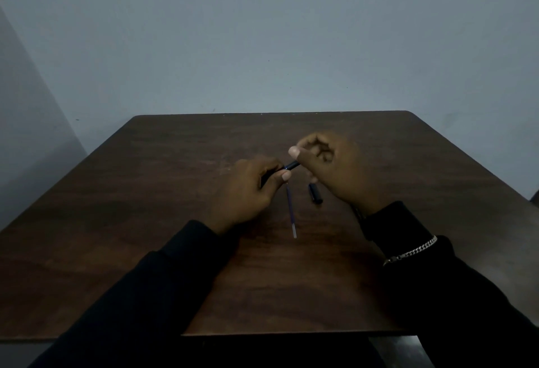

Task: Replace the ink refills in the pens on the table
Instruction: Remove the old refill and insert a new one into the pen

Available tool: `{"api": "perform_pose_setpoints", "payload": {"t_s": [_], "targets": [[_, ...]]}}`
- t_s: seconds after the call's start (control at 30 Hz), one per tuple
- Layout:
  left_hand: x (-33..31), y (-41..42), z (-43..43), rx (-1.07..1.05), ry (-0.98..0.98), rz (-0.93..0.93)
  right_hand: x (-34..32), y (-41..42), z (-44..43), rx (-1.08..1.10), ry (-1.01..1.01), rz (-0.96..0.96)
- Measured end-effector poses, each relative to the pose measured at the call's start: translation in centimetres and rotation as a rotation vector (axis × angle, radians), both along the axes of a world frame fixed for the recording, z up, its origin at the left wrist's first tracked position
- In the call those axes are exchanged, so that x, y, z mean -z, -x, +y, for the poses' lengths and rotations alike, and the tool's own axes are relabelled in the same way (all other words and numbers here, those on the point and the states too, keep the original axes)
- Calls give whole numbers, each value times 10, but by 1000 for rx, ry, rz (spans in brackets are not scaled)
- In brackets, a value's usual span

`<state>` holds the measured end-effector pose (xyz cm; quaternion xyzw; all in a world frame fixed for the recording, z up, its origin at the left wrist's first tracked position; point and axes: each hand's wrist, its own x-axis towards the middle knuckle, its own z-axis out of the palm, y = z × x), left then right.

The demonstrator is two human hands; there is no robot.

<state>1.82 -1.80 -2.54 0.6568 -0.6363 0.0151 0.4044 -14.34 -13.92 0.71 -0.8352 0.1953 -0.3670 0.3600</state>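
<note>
A person sits at a dark brown table. Both hands are up over the middle of the table, a bit nearer the far edge than the near edge.

The left hand has its fingers curled around one end of a dark pen. The thumb lies along the pen. The right hand pinches the other end of the pen with its thumb and fingers. The other fingers of that hand are curled in. The pen runs between the two hands, and it tilts up a little toward the right hand.

A thin blue refill lies flat on the table under the hands. It points from the hands toward the near edge. Its near end looks pale. It is too dark to tell if its far end touches the left hand.

A short black pen part lies on the table just to the right of the refill, partly under the right hand. It may be a cap, but I cannot tell.

Both arms wear black sleeves. A silver chain goes around the right sleeve. A plain gray wall stands behind the far edge.
</note>
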Motion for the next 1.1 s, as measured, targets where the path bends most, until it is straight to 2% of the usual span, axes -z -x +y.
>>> {"api": "perform_pose_setpoints", "payload": {"t_s": [0.07,0.27,0.4,0.53,0.63,0.83,1.0,1.1], "targets": [[1,-1,0,5,-3,-12,0,-1,0,-1,21,59],[1,-1,-1,3,9,-12,-3,0,1,-150,-109,66],[0,1,-1,10,27,2,-5,4,-3,-231,-11,91],[0,0,-1,10,22,-23,-5,2,0,-149,-164,28],[1,-2,-1,15,19,-52,-3,-1,2,-78,-125,87],[-1,0,0,28,54,-36,-5,1,1,-199,-156,74],[0,-1,-2,16,27,-38,-5,4,-3,-226,-20,95],[2,-3,-3,8,13,-59,-6,3,-3,-177,-167,43]]}}
